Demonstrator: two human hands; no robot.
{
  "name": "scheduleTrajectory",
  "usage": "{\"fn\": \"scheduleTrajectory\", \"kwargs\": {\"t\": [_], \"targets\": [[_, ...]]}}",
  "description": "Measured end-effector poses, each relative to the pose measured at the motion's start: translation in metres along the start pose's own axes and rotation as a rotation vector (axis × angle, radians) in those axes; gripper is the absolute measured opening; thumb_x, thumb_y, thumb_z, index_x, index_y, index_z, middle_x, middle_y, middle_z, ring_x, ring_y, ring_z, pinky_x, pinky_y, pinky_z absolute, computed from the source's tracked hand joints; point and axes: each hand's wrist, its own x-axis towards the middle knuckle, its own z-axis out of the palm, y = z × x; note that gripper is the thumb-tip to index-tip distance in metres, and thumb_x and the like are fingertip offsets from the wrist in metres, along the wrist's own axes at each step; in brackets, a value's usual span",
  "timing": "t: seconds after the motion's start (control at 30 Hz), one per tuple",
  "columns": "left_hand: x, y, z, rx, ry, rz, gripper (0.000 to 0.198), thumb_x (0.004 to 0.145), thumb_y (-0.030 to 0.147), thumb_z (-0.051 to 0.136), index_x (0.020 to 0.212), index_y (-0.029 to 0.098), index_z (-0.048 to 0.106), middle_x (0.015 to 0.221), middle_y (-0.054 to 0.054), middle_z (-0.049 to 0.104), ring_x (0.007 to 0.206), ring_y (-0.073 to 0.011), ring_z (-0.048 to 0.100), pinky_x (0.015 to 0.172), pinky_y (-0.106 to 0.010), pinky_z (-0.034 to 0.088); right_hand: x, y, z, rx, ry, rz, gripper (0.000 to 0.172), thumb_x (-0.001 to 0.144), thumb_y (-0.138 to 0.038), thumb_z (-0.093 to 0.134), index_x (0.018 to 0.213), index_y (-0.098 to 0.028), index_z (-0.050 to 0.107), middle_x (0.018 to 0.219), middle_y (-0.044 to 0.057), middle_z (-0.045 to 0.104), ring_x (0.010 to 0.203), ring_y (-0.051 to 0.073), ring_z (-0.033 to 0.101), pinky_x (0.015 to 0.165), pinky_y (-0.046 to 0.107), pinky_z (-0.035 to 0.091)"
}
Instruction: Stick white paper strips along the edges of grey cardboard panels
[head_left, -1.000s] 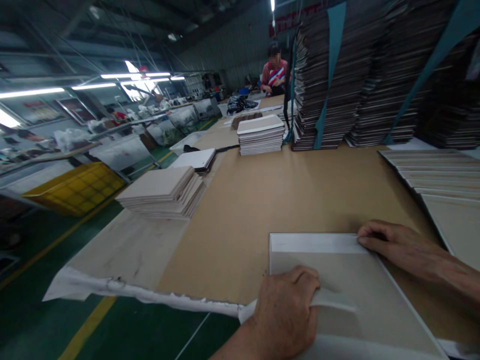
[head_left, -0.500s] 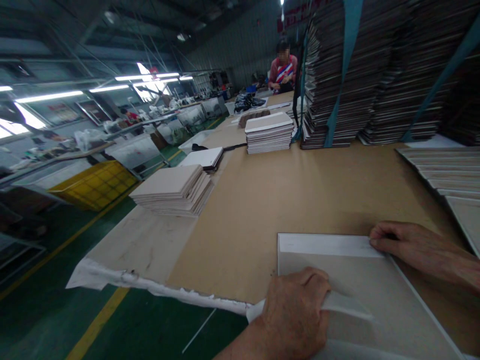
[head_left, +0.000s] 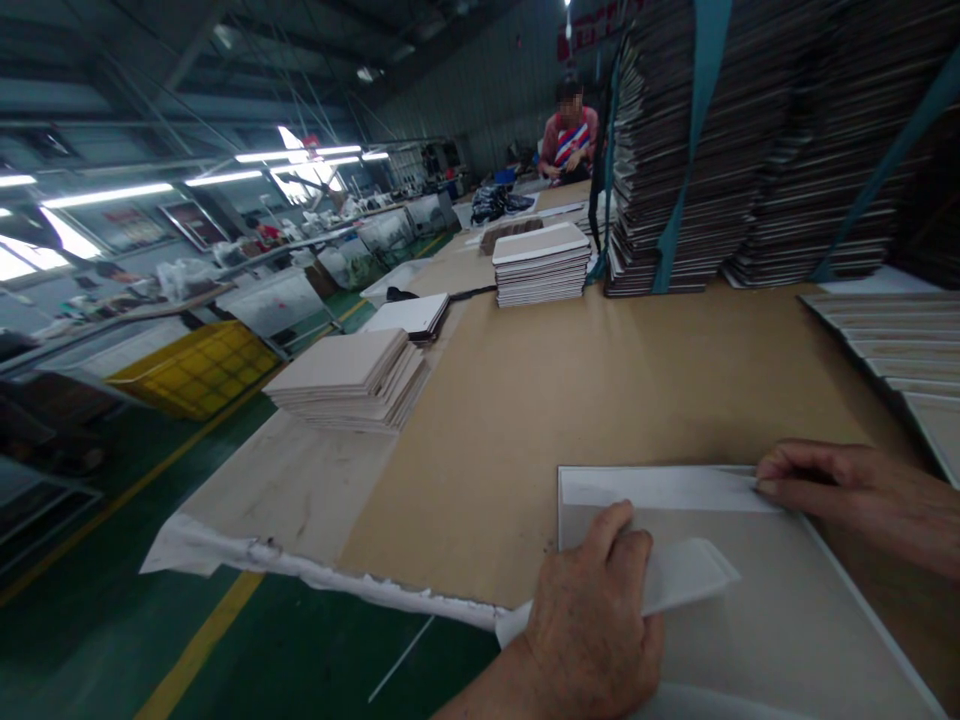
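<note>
Compared with half a second earlier, the left hand point(head_left: 592, 625) has altered: its forefinger is now raised and straighter, and the translucent strip point(head_left: 691, 576) coming from its fingers shows a broad, upturned end where it had lain as a thin curve. The remaining fingers are curled closed on that strip. The right hand point(head_left: 814, 485) stays at the far right corner of the beige board point(head_left: 772, 575), thumb and forefinger closed on the right end of the white band point(head_left: 652, 488). The board lies flat on the brown tabletop point(head_left: 487, 440), at the near edge, as before.

Containers: I note one yellow bin point(head_left: 199, 370), grid-sided, standing on the green floor point(head_left: 315, 660) to the left; its contents cannot be made out from here. A pale plastic bag point(head_left: 184, 280) sits on the bench behind; what it holds, if anything, cannot be determined.
</note>
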Motion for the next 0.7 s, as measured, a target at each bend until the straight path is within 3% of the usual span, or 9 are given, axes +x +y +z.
{"fn": "scheduleTrajectory", "kwargs": {"t": [0.1, 0.33, 0.53, 0.7], "targets": [[0.001, 0.001, 0.0, 0.004, 0.002, 0.008, 0.054, 0.082, 0.024, 0.051, 0.135, 0.014, 0.047, 0.156, -0.015, 0.037, 0.135, -0.0336, 0.047, 0.098, -0.055, 0.056, 0.003, 0.001, 0.0, 0.052, -0.135, 0.032, 0.041, 0.073, -0.063, 0.05, 0.076, -0.027, 0.07, 0.083, 0.005, 0.071, 0.086, 0.029, 0.064, 0.08, 0.039, 0.047], [0.004, 0.001, -0.001, 0.018, -0.021, 0.01, 0.049, 0.081, 0.024, 0.053, 0.129, 0.015, 0.053, 0.158, -0.013, 0.035, 0.12, -0.0338, 0.06, 0.095, -0.056, 0.057, 0.002, -0.012, 0.006, 0.005, -0.103, 0.035, 0.036, 0.071, -0.059, 0.051, 0.073, -0.025, 0.064, 0.077, 0.003, 0.065, 0.08, 0.026, 0.059, 0.077, 0.038, 0.042], [0.004, 0.001, -0.002, 0.03, -0.029, 0.022, 0.046, 0.082, 0.025, 0.053, 0.127, 0.015, 0.054, 0.156, -0.013, 0.04, 0.12, -0.0342, 0.06, 0.096, -0.057, 0.056, 0.0, -0.017, -0.003, 0.123, -0.18, 0.036, 0.038, 0.072, -0.06, 0.051, 0.072, -0.024, 0.062, 0.076, 0.002, 0.063, 0.076, 0.023, 0.056, 0.072, 0.034, 0.043], [0.004, 0.002, -0.002, 0.039, -0.037, 0.01, 0.044, 0.083, 0.025, 0.053, 0.126, 0.015, 0.054, 0.155, -0.014, 0.04, 0.122, -0.0337, 0.059, 0.097, -0.054, 0.056, 0.003, -0.019, -0.004, 0.115, -0.146, 0.028, 0.035, 0.072, -0.057, 0.055, 0.074, -0.023, 0.064, 0.076, 0.003, 0.063, 0.077, 0.023, 0.055, 0.074, 0.035, 0.042]]}}
